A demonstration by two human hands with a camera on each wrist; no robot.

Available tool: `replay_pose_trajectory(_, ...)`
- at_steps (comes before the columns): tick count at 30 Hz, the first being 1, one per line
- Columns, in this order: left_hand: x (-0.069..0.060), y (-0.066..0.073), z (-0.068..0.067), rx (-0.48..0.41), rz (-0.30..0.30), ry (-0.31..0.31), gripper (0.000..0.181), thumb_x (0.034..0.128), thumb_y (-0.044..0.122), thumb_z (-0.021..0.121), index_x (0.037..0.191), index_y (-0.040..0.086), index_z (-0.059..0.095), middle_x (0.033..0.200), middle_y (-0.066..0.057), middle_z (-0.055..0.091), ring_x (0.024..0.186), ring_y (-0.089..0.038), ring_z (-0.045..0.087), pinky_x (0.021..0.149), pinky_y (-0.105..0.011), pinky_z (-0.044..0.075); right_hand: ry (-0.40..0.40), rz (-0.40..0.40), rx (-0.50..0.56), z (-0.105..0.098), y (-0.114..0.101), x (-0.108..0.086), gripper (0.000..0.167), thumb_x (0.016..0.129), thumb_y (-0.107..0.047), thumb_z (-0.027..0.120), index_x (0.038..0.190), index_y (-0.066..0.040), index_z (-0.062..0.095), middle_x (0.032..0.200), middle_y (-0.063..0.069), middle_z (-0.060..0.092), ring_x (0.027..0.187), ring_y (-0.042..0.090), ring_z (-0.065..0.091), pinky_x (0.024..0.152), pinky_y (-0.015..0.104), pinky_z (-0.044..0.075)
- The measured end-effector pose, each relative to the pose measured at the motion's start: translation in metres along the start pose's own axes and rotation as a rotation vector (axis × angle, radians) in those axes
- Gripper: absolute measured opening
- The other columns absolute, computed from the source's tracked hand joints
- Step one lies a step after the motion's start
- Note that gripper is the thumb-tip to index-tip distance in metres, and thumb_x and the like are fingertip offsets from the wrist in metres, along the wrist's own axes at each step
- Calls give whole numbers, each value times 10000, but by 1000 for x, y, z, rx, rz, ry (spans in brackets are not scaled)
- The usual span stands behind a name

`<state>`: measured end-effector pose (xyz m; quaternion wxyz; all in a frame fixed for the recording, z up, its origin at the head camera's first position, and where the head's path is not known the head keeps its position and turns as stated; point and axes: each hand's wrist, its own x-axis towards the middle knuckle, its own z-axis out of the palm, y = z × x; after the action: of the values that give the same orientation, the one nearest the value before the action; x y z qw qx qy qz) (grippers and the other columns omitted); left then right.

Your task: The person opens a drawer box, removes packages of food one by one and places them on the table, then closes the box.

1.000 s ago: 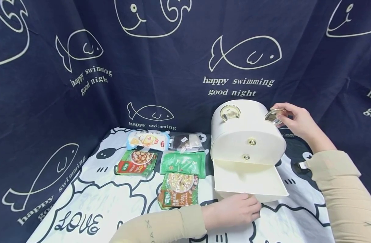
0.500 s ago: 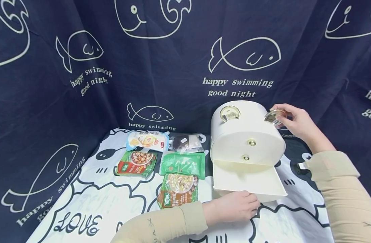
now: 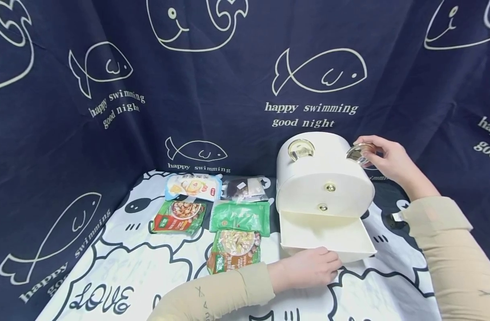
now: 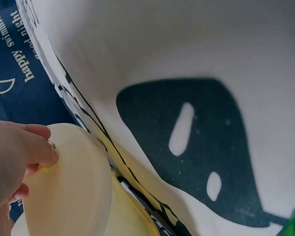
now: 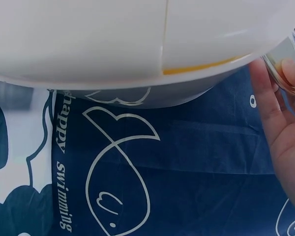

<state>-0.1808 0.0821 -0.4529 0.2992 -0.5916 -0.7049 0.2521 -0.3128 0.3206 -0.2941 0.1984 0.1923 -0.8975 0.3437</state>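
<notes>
A white rounded drawer box (image 3: 305,171) stands on the right side of the cloth, its bottom drawer (image 3: 323,229) pulled out with nothing visible inside. In front of it, my left hand (image 3: 309,267) pinches the drawer's small gold knob (image 4: 51,145), as the left wrist view shows. My right hand (image 3: 389,156) grips the round gold disc (image 3: 359,153) on the box's upper right, thumb on the near face. A matching gold disc (image 3: 301,149) sits at the upper left. Two gold knobs (image 3: 330,187) mark the shut front above the drawer.
Left of the box lie several food packets: a blue-white one (image 3: 194,186), a clear one with dark contents (image 3: 245,189), a green one (image 3: 240,217), a red-green one (image 3: 178,217) and a brown-green one (image 3: 234,250). A dark blue curtain (image 3: 228,102) hangs behind.
The drawer front and my left hand have shifted slightly back toward the box. The right hand keeps its hold on the gold disc. The head view has turned a little.
</notes>
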Motion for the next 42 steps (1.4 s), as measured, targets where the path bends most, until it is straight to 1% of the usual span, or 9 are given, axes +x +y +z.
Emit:
replay_pose_trajectory(4,-1,-2,2,3,-5,2,302,977,252,359,1020,333,646,1092,140,554,982,-69,479,782,-209,367,-4,-5,-31,0,-1,1,301,879,27,588,1165,-65,598,840,-140,534,736,-106,545,571,161,519)
replay_pose_trajectory(6,0,-4,3,3,-4,-17,301,980,260,362,1035,337,648,1098,140,554,984,-66,475,784,-205,362,-10,-7,-43,0,-1,1,309,874,32,595,1163,-78,593,833,-34,510,737,-104,544,565,154,516)
replay_pose_trajectory(8,0,-5,4,-1,-2,-39,300,984,270,362,1051,336,647,1099,142,550,989,-62,468,788,-203,358,-17,-11,-53,-1,-1,2,331,867,49,594,1168,-88,585,837,5,498,732,-113,540,559,136,506)
replay_pose_trajectory(16,1,-11,7,-11,-7,-66,286,981,292,380,1073,331,648,1123,135,542,994,-62,459,789,-201,358,-31,-17,-41,-3,-1,3,374,855,81,583,1185,-93,556,862,-71,517,727,-125,532,544,145,508)
replay_pose_trajectory(20,1,-13,10,-17,-13,-59,264,976,279,400,1051,328,648,1108,136,545,983,-63,459,791,-206,358,-42,-29,-25,-3,-1,4,346,857,84,581,1168,-68,557,837,15,483,736,-114,535,553,151,513)
replay_pose_trajectory(25,1,-15,14,-15,-20,-47,248,967,272,410,1023,323,647,1084,138,541,971,-66,460,787,-212,357,-52,-35,-25,-4,0,3,311,876,55,577,1166,-55,551,857,56,447,760,-69,518,570,141,512)
replay_pose_trajectory(31,2,-18,18,-10,-22,-51,241,961,278,424,1040,326,646,1077,139,536,968,-70,456,776,-210,349,-44,-17,-63,-5,-1,2,317,868,62,582,1165,-46,560,914,91,504,763,-74,488,570,121,499)
replay_pose_trajectory(39,5,-24,26,-24,-55,-50,247,958,206,446,1057,302,650,1090,132,550,979,-73,464,820,-206,366,-55,9,-16,-5,-3,2,292,880,46,578,1161,-33,555,908,-10,512,761,-65,532,573,233,545)
replay_pose_trajectory(42,7,-28,30,-32,-66,-65,255,956,196,454,1082,299,650,1112,133,553,998,-70,462,845,-206,365,-56,19,6,-4,-4,3,283,889,41,567,1162,-29,550,915,6,517,757,-53,543,582,238,548)
